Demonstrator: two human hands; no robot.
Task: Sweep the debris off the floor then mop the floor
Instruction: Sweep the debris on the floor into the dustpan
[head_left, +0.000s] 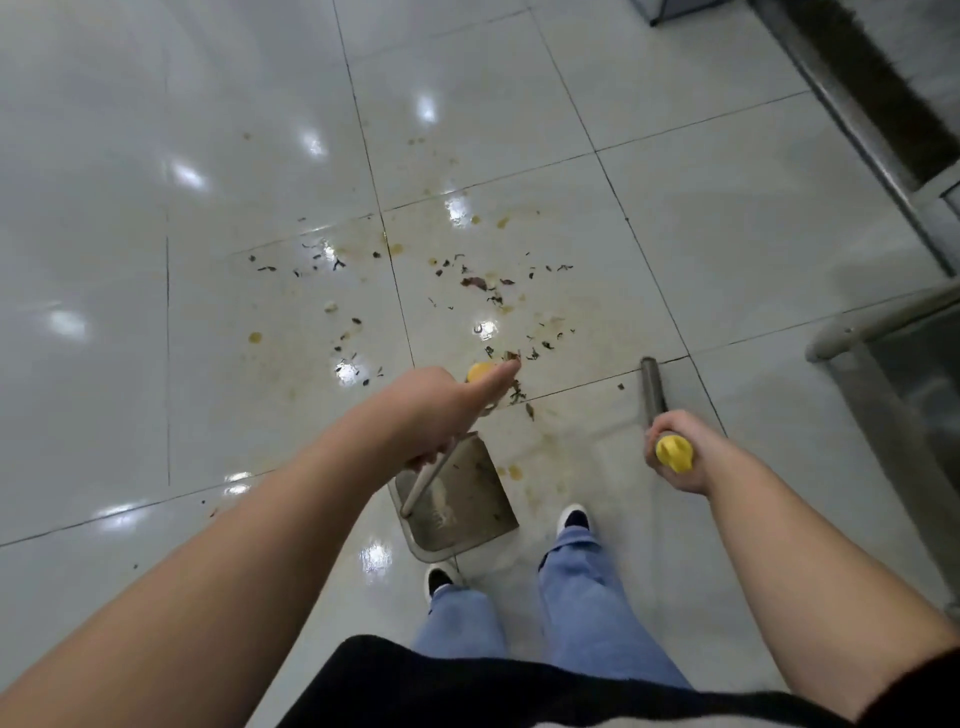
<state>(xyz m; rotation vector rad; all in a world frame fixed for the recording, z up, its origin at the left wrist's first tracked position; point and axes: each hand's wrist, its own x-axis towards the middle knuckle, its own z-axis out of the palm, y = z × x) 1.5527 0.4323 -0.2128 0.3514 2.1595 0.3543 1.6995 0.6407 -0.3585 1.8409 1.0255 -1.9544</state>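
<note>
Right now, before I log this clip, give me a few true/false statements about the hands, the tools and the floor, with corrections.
1. The left hand grips the handle of a dustpan. True.
2. The dustpan is heaped full of leaves. False: it looks nearly empty, and the debris lies scattered on the tiles ahead of it.
3. The right hand grips a handle with a yellow end cap. True.
4. The floor is dry and spotless. False: yellowish stains and dark bits cover the middle tiles.
5. The person is barefoot. False: dark shoes with white toes show below blue jeans.
</note>
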